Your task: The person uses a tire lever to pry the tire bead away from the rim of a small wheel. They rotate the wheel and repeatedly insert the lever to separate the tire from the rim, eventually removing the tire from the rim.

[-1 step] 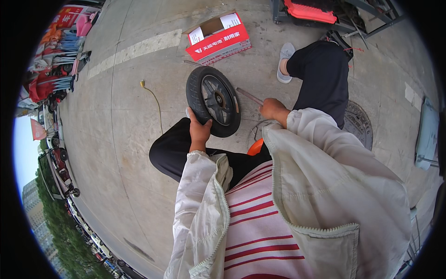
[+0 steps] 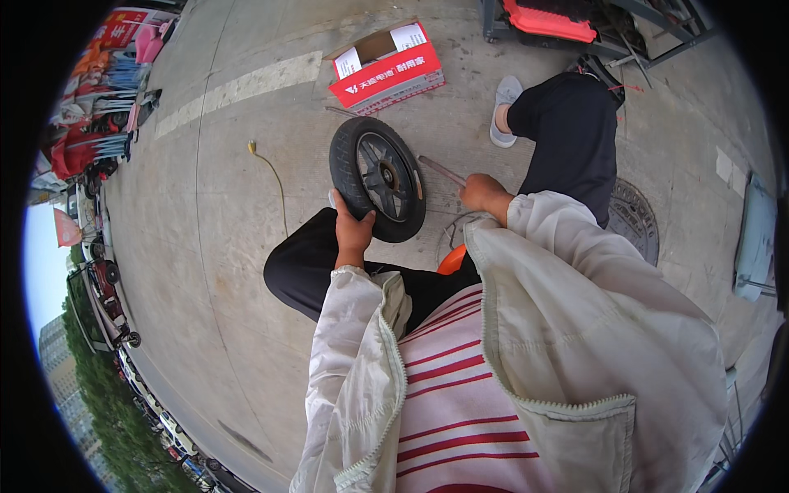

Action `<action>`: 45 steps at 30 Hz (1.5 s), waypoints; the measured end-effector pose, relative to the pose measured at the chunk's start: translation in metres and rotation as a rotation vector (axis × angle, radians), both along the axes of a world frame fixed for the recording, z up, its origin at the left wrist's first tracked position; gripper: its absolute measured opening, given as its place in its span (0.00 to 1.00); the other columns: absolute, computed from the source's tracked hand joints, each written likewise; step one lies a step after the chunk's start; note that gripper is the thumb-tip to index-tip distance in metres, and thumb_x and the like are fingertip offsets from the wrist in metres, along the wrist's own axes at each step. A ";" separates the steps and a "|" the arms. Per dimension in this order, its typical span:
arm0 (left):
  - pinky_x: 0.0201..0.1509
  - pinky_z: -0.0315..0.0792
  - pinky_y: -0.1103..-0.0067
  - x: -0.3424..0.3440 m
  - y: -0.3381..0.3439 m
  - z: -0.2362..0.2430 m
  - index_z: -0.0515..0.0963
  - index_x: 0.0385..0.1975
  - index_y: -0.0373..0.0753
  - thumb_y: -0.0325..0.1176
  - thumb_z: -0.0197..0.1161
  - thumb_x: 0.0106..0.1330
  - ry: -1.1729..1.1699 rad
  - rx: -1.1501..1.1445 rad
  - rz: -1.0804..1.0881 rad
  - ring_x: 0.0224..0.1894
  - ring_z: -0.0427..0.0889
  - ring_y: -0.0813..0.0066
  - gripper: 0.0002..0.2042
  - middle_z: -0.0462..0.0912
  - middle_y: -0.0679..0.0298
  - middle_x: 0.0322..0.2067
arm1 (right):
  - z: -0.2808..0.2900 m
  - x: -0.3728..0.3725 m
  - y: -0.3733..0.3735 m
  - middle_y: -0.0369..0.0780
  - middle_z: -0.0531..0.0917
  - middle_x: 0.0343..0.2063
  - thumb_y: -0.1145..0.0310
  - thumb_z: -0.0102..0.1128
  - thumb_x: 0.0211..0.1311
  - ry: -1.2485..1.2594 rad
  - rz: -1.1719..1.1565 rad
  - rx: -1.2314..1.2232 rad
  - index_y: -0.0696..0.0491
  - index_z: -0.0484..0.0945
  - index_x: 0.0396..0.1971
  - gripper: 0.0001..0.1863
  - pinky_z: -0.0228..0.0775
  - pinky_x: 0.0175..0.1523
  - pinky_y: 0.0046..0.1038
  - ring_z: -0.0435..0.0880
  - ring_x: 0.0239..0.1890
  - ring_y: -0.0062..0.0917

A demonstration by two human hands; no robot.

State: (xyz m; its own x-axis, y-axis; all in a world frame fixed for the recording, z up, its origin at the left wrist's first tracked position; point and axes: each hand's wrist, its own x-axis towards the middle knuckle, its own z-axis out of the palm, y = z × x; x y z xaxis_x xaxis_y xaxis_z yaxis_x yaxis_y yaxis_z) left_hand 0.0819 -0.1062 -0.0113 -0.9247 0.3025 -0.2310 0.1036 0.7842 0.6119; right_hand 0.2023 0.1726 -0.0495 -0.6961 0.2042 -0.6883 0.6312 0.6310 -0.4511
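Note:
A small motor-scooter wheel (image 2: 388,175) with a black tyre and dark spoked rim stands tilted between my knees. My left hand (image 2: 354,233) is closed on the tyre's near edge, thumb over the sidewall and fingers partly hidden behind it. A long, flat metal bar (image 2: 441,170), resembling a tyre lever, is gripped in my right hand (image 2: 485,195). Its free end points at the wheel's right side, with a small gap between bar and tyre.
Beyond the wheel sits an open red-and-white cardboard box (image 2: 388,76). A yellow cable (image 2: 273,174) lies on the concrete to the left. Something orange (image 2: 451,260) shows beneath me. A manhole cover (image 2: 637,220) is at the right, and a metal cart (image 2: 551,23) stands far right.

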 end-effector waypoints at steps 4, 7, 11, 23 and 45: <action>0.54 0.71 0.72 0.001 -0.001 -0.003 0.41 0.70 0.36 0.31 0.70 0.52 -0.003 -0.005 -0.009 0.51 0.79 0.53 0.50 0.76 0.42 0.50 | 0.003 0.001 0.001 0.54 0.81 0.42 0.55 0.53 0.62 -0.019 0.039 0.007 0.62 0.80 0.40 0.23 0.70 0.52 0.42 0.79 0.46 0.47; 0.54 0.71 0.72 0.001 -0.001 -0.002 0.40 0.70 0.36 0.31 0.70 0.52 -0.015 -0.017 0.000 0.51 0.79 0.54 0.50 0.76 0.43 0.50 | 0.006 0.000 0.001 0.53 0.81 0.43 0.55 0.53 0.62 -0.036 0.045 0.004 0.62 0.80 0.41 0.23 0.70 0.53 0.42 0.79 0.47 0.47; 0.54 0.71 0.73 0.002 -0.001 0.000 0.40 0.70 0.36 0.31 0.69 0.53 -0.031 -0.019 0.011 0.51 0.79 0.55 0.49 0.76 0.43 0.51 | 0.013 -0.001 0.000 0.53 0.81 0.43 0.55 0.53 0.62 -0.064 0.054 -0.008 0.61 0.79 0.42 0.23 0.70 0.53 0.42 0.79 0.47 0.46; 0.56 0.70 0.74 0.002 0.002 0.000 0.40 0.70 0.36 0.31 0.69 0.54 -0.031 0.052 0.018 0.53 0.78 0.58 0.49 0.74 0.44 0.53 | 0.015 0.000 -0.003 0.51 0.82 0.40 0.60 0.54 0.59 0.004 0.054 0.044 0.57 0.83 0.36 0.16 0.73 0.49 0.41 0.81 0.44 0.46; 0.57 0.70 0.75 -0.001 0.002 -0.005 0.39 0.70 0.36 0.30 0.69 0.55 -0.086 0.102 0.063 0.54 0.77 0.60 0.48 0.73 0.45 0.55 | 0.007 0.000 -0.001 0.54 0.81 0.42 0.56 0.54 0.61 -0.039 0.105 -0.004 0.62 0.80 0.40 0.21 0.70 0.52 0.42 0.80 0.46 0.48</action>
State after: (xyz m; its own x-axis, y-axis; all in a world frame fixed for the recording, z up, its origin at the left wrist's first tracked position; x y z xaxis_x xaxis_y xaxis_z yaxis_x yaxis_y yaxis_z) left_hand 0.0805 -0.1041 -0.0159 -0.9209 0.2702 -0.2809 0.0000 0.7205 0.6934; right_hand 0.2025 0.1721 -0.0422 -0.6864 0.1287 -0.7158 0.5784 0.6932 -0.4300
